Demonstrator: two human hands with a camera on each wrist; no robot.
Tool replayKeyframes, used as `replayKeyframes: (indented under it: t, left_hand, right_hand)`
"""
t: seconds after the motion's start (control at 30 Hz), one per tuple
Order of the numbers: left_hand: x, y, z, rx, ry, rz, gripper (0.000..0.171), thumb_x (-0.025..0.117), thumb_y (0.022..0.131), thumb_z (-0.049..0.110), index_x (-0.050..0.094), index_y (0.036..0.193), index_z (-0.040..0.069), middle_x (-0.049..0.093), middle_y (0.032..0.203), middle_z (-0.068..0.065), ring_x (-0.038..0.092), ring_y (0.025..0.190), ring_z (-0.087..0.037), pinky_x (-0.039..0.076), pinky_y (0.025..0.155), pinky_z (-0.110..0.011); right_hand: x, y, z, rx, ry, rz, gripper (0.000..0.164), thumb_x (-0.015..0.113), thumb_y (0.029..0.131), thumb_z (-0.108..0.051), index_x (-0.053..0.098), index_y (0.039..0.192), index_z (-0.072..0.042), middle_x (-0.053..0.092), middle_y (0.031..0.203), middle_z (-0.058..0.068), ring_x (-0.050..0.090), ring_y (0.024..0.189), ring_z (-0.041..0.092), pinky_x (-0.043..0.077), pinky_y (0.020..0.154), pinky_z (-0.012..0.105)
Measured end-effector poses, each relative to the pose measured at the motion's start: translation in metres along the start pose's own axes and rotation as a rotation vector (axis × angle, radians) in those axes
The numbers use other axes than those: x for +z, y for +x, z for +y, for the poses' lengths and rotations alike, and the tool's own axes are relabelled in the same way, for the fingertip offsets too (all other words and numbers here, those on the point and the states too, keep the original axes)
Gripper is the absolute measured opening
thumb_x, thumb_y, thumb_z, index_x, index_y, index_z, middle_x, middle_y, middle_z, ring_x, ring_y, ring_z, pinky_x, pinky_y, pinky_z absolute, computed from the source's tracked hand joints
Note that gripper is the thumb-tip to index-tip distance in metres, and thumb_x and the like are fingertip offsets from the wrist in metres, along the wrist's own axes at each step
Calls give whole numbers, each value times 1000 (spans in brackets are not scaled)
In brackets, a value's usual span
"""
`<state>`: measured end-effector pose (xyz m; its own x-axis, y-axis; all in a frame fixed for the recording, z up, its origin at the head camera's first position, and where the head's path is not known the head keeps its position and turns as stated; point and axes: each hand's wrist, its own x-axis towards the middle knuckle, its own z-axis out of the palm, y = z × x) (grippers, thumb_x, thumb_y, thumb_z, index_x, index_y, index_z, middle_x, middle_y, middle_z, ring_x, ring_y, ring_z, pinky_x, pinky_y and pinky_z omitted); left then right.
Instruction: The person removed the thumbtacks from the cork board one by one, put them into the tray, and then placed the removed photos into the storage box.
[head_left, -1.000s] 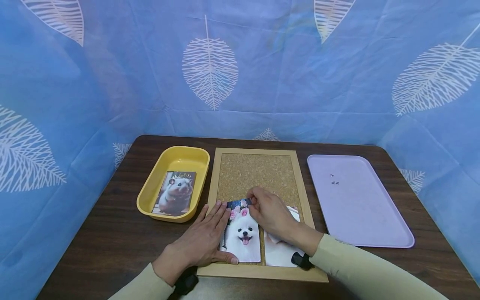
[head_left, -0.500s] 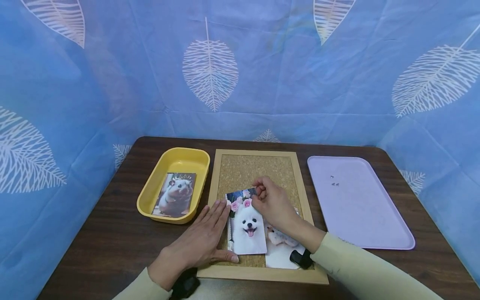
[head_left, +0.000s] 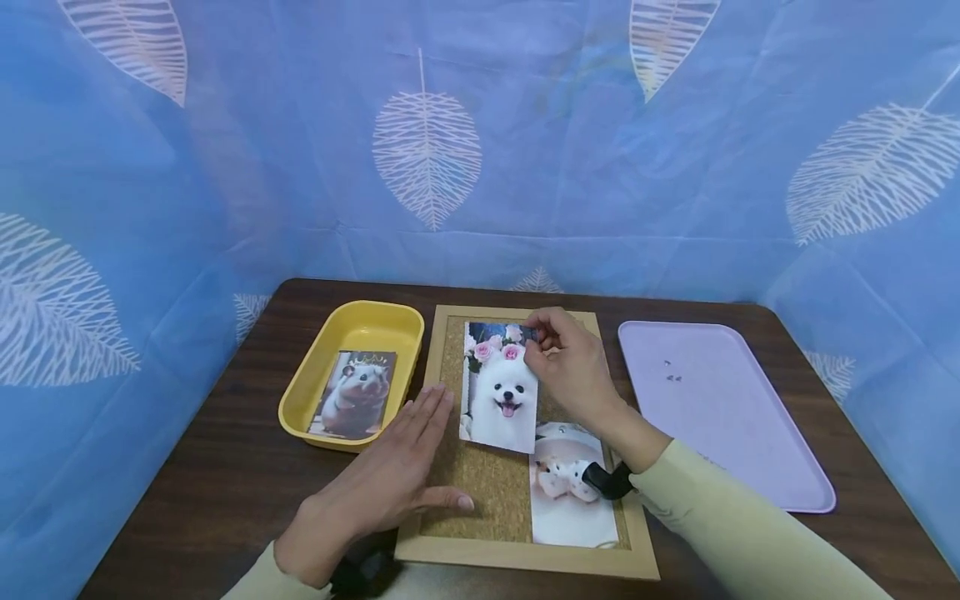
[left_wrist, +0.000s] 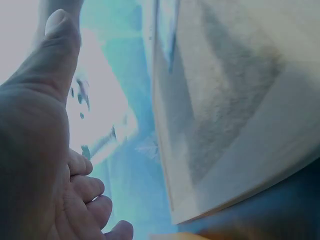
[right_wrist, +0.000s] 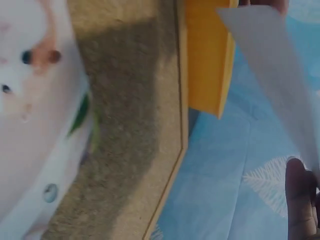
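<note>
My right hand (head_left: 573, 367) pinches a photo of a white dog with pink roses (head_left: 504, 400) at its upper right corner. In the right wrist view the photo's pale back (right_wrist: 272, 70) shows, tilted away from the corkboard (right_wrist: 125, 100). The photo is over the middle of the wood-framed corkboard (head_left: 487, 508). Lying on the board's lower right is another photo, of a spotted pale animal (head_left: 573, 508), partly under my right wrist. It has a small clear pin (right_wrist: 50, 192) near one edge. My left hand (head_left: 382, 475), fingers straight, is over the board's left frame, holding nothing.
On the left stands a yellow tray (head_left: 295, 400) with a photo of a crowned hamster (head_left: 356, 396) in it. A lilac tray (head_left: 738, 425) on the right bears several tiny pins (head_left: 672, 377). Both sit on the dark wooden table (head_left: 217, 467), before a blue leaf-patterned cloth (head_left: 562, 167).
My right hand has lifted the dog photo off the board's lower left and carried it away from me and slightly right. My left hand no longer touches it and has drawn back a little.
</note>
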<state>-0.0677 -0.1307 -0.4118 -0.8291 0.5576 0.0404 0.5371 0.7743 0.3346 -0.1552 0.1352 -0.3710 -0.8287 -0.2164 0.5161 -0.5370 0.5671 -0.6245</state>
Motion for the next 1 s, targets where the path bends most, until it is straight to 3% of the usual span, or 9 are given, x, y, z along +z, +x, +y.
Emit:
replayKeyframes:
  t: [0.13,0.37,0.6,0.7,0.83,0.9,1.0]
  left_hand:
    - [-6,-3,0,34,21,54,115,69,91,69,20,167,-1,14,176,-22,12,163,-37,23,129,-54]
    - [-13,-7,-1,33,24,81,115,68,91,70,19,168,0,15,175,-21,13,163,-36,25,129,-53]
    - [-20,-10,-5,14,-10,104,111,60,92,74,17,169,6,14,177,-17,14,164,-34,29,127,-55]
    - [-22,-7,-5,-76,-60,139,109,65,93,69,17,170,8,18,176,-15,19,163,-33,31,125,-58]
    - [-24,6,-2,-304,-130,247,95,71,96,58,31,166,8,41,167,-18,42,152,-39,42,115,-65]
    - [-25,14,0,-396,-154,289,78,70,99,53,47,158,7,57,154,-19,56,140,-40,49,108,-64]
    - [-24,23,3,-451,-189,309,46,67,104,44,67,131,7,74,118,-12,71,104,-30,59,85,-50]
  right_hand:
    - [-5,7,-2,60,31,12,24,66,97,3,68,120,-5,70,106,10,68,91,21,55,75,34]
    - [-4,15,-5,184,67,-77,28,62,98,-1,68,125,-9,69,120,9,64,103,25,51,79,37]
    - [0,16,-6,194,103,-99,34,61,100,0,63,133,-7,68,123,14,64,103,28,49,82,38]
    - [2,16,-9,201,144,-101,36,64,100,-2,61,136,-6,67,127,15,63,109,30,51,90,43]
    - [6,16,-15,172,229,-117,39,67,100,2,59,137,-3,64,131,19,62,113,31,50,101,49]
    - [9,16,-19,145,250,-126,39,67,99,3,59,137,-3,63,132,20,62,113,30,51,101,49]
    - [12,15,-26,125,260,-125,39,68,99,3,59,136,-2,64,129,17,61,111,28,53,97,46]
